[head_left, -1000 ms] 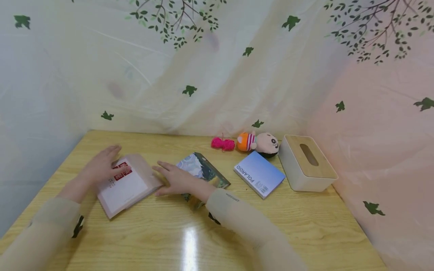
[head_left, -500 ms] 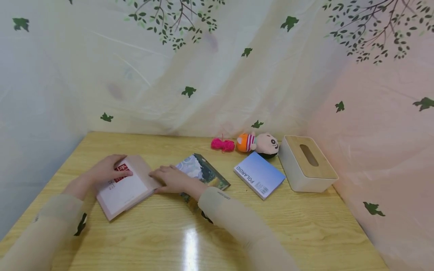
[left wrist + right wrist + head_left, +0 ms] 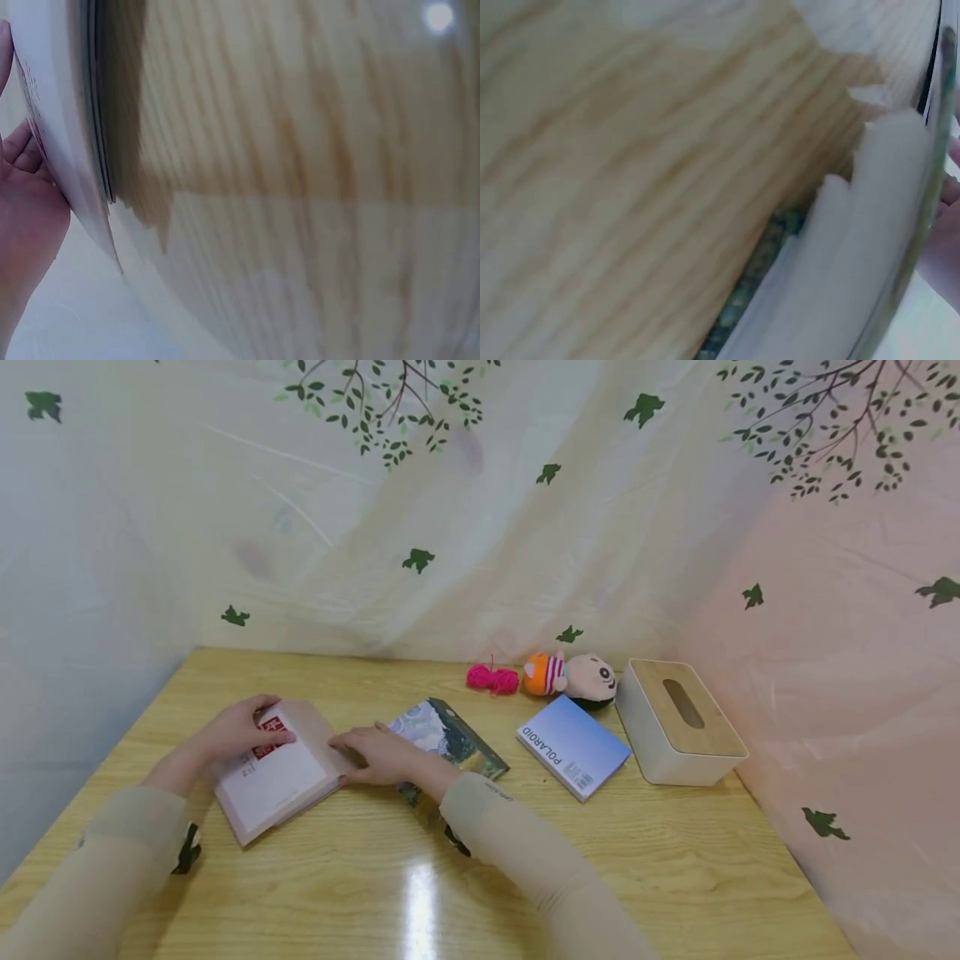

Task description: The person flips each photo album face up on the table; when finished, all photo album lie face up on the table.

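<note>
A white book (image 3: 288, 789) with a red label lies at a slant on the left of the table in the head view. My left hand (image 3: 232, 733) grips its left side, thumb across the cover by the label and fingers at the far edge. At the book's right edge, my right hand (image 3: 378, 756) pinches the pale cover flap between thumb and fingers. Under my right wrist lies a book with a painted landscape cover (image 3: 457, 739). In the left wrist view the left palm (image 3: 34, 217) meets the white book's side. The right wrist view shows little of the right hand (image 3: 945, 251).
A blue POLAROID box (image 3: 573, 747) lies right of the painted book. Behind it are a pink yarn bundle (image 3: 492, 679) and a plush doll (image 3: 566, 677). A white tissue box (image 3: 678, 722) with a wooden lid stands at the right, near the curtain (image 3: 832, 693).
Both hands have come down onto the white book from just above it. The left now grips its left side and the right pinches its right edge. The book has hardly moved.
</note>
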